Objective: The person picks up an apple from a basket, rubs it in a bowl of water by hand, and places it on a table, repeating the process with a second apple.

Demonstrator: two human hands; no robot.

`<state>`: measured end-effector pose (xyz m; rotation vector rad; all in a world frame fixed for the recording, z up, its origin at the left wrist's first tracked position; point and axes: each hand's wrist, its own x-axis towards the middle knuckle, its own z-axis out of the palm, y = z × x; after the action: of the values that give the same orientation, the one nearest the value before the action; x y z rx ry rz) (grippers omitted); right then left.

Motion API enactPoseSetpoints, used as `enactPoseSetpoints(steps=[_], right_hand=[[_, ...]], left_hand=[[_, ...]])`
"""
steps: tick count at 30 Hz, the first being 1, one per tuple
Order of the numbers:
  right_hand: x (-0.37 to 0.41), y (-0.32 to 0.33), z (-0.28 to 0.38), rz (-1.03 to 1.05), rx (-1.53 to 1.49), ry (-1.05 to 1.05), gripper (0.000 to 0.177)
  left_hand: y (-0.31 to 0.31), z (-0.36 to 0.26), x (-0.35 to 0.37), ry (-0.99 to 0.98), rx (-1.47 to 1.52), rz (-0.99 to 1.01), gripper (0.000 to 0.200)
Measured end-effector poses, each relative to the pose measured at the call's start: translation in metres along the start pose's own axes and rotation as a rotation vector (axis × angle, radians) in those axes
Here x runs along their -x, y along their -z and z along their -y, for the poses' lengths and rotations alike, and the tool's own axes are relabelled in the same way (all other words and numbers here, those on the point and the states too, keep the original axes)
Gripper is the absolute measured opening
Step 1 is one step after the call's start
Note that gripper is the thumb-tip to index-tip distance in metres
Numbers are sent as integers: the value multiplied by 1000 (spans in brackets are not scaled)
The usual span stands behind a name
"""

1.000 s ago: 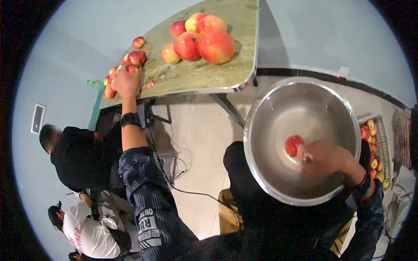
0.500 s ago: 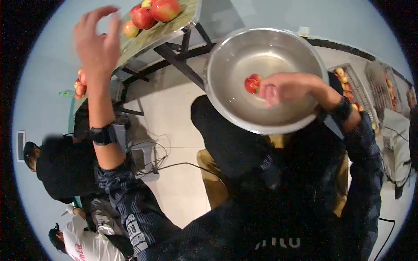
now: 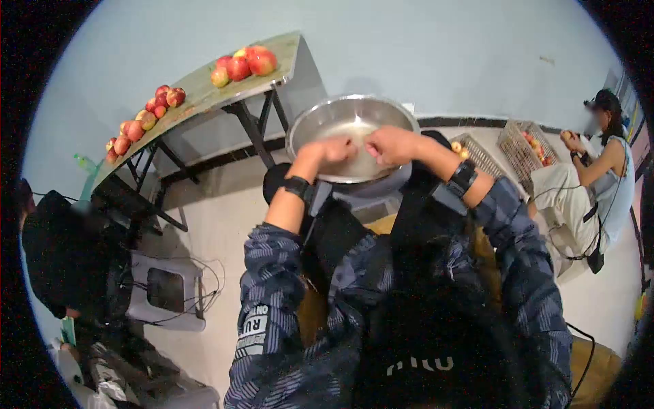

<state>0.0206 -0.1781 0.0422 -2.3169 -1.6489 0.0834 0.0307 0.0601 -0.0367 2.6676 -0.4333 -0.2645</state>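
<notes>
Left hand (image 3: 332,148) has come off the table side and down to the steel bowl (image 3: 306,126); it now meets the right hand (image 3: 390,144) over the bowl's near half. The view has also swung, so the bowl sits centre frame, in front of the person's chest. Both hands' fingers are curled inward, knuckles nearly touching. Can't tell if either grips anything, as the gap between them is hidden. A black band is on each wrist. Folding table (image 3: 204,99) stands behind left with apples (image 3: 242,65) in piles. Wire crates (image 3: 521,143) of apples stand to the right, near a seated co-worker (image 3: 606,170).
</notes>
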Motion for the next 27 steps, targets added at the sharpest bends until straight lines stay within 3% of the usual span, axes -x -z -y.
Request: enactPoseSetpoints(steps=[2,5,6,9,13,14,15,16,23,27], right_hand=[[-13,-7,-12,-71,34,15,12],[-30,-12,-12,-156,-93,-4,10],[-36,-15,-15,-186,-169,-15,12],[-54,-32,-27,-258,-65,-189,18],[-65,-63,-54,-305,-149,-316,42],[-64,-60,-55,-251,-212,-314,51],[-63,-59,-59,-193,-276,-311,60],[-67,-64,-69,-153,-335,-382,81],[-54,-61,-55,-152,-525,-594,84],[-52,-57,-55,-79,-555,-610,83]], left_hand=[[-23,30,-26,-40,2,-43,46],[6,-30,22,77,-104,-16,54],[6,-24,19,60,-136,62,67],[-15,30,-11,-52,-139,65,71],[23,-39,19,454,-240,145,83],[19,-47,31,532,-331,-5,99],[16,-45,32,535,-305,-49,100],[14,-40,31,541,-279,-91,101],[27,-49,37,614,-251,-126,100],[22,-34,26,568,-221,-154,99]])
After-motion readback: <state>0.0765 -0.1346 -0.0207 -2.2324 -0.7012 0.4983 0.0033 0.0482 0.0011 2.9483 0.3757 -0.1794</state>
